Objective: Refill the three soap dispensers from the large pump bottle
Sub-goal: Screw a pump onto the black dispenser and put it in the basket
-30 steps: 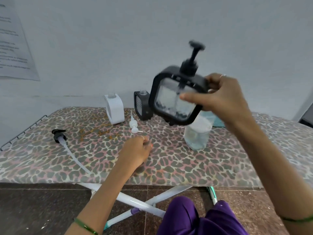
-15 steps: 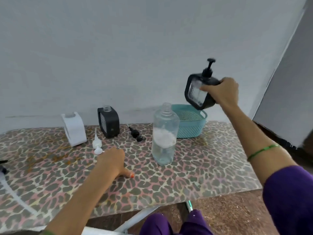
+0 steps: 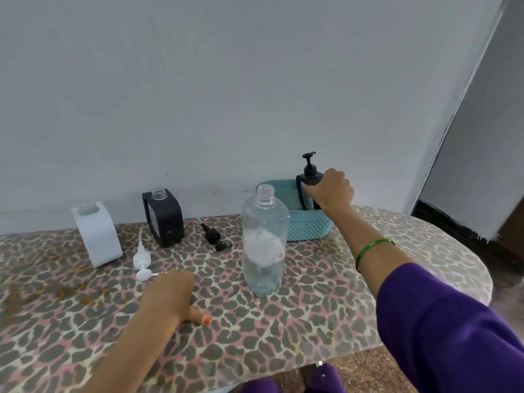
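- Fingers of the left hand (image 3: 170, 293) are curled under against the leopard-print board (image 3: 312, 321), only the thumb with its painted nail sticking out flat; it holds nothing and rests where it did half a second ago.
- Just beyond that hand lies the white pump head (image 3: 142, 260), on its side and apart from its bottle.
- Near the middle stands the large clear bottle (image 3: 264, 245), upright, its neck open with no pump fitted, and only a low level of liquid showing at the bottom.
- Behind it to the left, the loose black pump (image 3: 213, 236) lies on the cover, between the clear bottle and the black dispenser (image 3: 163, 218), which stands with its neck uncapped.
- Farther left, the white dispenser (image 3: 96, 234) also stands open-necked.
- Farthest off, the right hand (image 3: 330, 192) is clamped over the shoulder of the capped black dispenser (image 3: 309, 188), which half a second ago was held up in the air and now sits low inside the teal basket (image 3: 307, 228) by the wall.
- By my reading that one is finished and being put away; the two open ones look like they are yet to be filled and recapped.
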The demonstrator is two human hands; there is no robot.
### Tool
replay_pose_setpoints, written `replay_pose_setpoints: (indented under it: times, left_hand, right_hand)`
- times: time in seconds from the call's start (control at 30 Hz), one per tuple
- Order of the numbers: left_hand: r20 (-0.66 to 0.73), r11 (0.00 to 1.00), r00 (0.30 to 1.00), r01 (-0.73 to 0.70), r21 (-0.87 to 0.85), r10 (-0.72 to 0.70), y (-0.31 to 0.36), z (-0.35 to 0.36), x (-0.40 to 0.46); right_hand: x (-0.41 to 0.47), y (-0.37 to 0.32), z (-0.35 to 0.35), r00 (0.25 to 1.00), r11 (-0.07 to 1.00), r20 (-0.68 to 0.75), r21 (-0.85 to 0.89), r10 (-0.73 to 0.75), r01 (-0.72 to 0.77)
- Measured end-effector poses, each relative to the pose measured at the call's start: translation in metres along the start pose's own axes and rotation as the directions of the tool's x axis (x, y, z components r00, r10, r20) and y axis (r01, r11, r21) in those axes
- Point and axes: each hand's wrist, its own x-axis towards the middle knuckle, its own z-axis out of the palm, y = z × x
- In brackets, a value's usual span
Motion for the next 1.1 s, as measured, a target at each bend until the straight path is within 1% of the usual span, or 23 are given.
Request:
replay_pose_setpoints:
  times: [0.13, 0.23, 0.33, 0.4, 0.53, 0.67, 0.77, 0.83, 0.87, 0.9, 0.93, 0.97, 1.0, 1.03, 1.07, 1.1]
  left_hand:
    - [0.010, 1.000, 1.000, -0.005, -0.017, 0.005, 0.000, 0.001, 0.002]
    - [0.003, 1.000, 1.000, -0.003, -0.016, 0.003, 0.000, 0.002, 0.004]
    - [0.002, 1.000, 1.000, -0.003, -0.001, 0.003, -0.001, 0.003, 0.004]
    - [0.003, 1.000, 1.000, -0.003, 0.005, 0.003, -0.002, 0.003, 0.004]
    - [0.003, 1.000, 1.000, -0.010, 0.009, 0.010, -0.002, 0.003, 0.003]
    - [0.005, 1.000, 1.000, -0.011, 0.003, 0.011, -0.001, 0.003, 0.002]
    - [0.026, 1.000, 1.000, -0.005, -0.008, 0.005, 0.000, 0.003, 0.002]
    - [0.036, 1.000, 0.999, -0.002, -0.010, 0.002, 0.001, 0.003, 0.002]
    - [0.039, 1.000, 0.999, -0.001, -0.009, 0.001, 0.001, 0.004, 0.002]
    - [0.042, 1.000, 0.999, -0.001, -0.005, 0.001, 0.001, 0.004, 0.002]
    - [0.042, 1.000, 0.999, -0.002, -0.002, 0.002, 0.000, 0.004, 0.002]
    - [0.043, 1.000, 0.999, -0.002, -0.002, 0.002, 0.000, 0.004, 0.002]
    - [0.045, 1.000, 0.999, -0.001, -0.001, 0.001, 0.000, 0.004, 0.002]
    - [0.047, 1.000, 0.999, 0.000, -0.001, 0.000, 0.000, 0.003, 0.001]
    - [0.046, 1.000, 0.999, -0.002, -0.004, 0.002, 0.000, 0.003, 0.001]
    - [0.047, 1.000, 0.999, -0.002, -0.009, 0.002, 0.000, 0.003, 0.001]
  right_hand:
    - [-0.001, 0.004, 0.011, 0.998, 0.973, -0.036, -0.227, -0.054, 0.044]
    - [-0.004, 0.012, 0.019, 1.000, 0.943, -0.029, -0.332, 0.008, -0.018]
    - [-0.006, 0.017, 0.020, 0.996, 0.935, 0.017, -0.346, 0.090, -0.079]
    - [-0.007, 0.017, 0.019, 0.993, 0.934, 0.031, -0.344, 0.115, -0.097]
    - [-0.007, 0.013, 0.018, 0.989, 0.925, 0.062, -0.365, 0.132, -0.101]
    - [-0.007, 0.012, 0.018, 0.982, 0.947, 0.103, -0.298, 0.155, -0.119]
    - [-0.011, 0.013, 0.014, 0.988, 0.956, 0.101, -0.281, 0.120, -0.088]
    - [-0.018, 0.012, 0.008, 0.997, 0.977, 0.036, -0.202, 0.073, -0.064]
    - [-0.023, 0.011, 0.004, 0.999, 0.993, -0.024, -0.110, 0.036, -0.038]
    - [-0.030, 0.011, 0.000, 0.997, 1.000, -0.076, 0.018, -0.012, 0.013]
    - [-0.041, 0.012, -0.005, 0.993, 0.980, -0.094, 0.177, -0.071, 0.086]
    - [-0.055, 0.013, -0.011, 0.986, 0.925, -0.074, 0.344, -0.147, 0.163]
    - [-0.071, 0.015, -0.019, 0.972, 0.843, -0.020, 0.494, -0.234, 0.213]
    - [-0.089, 0.016, -0.025, 0.950, 0.765, 0.054, 0.607, -0.308, 0.214]
    - [-0.107, 0.019, -0.027, 0.923, 0.719, 0.136, 0.671, -0.359, 0.181]
    - [-0.123, 0.021, -0.027, 0.895, 0.703, 0.215, 0.698, -0.390, 0.139]
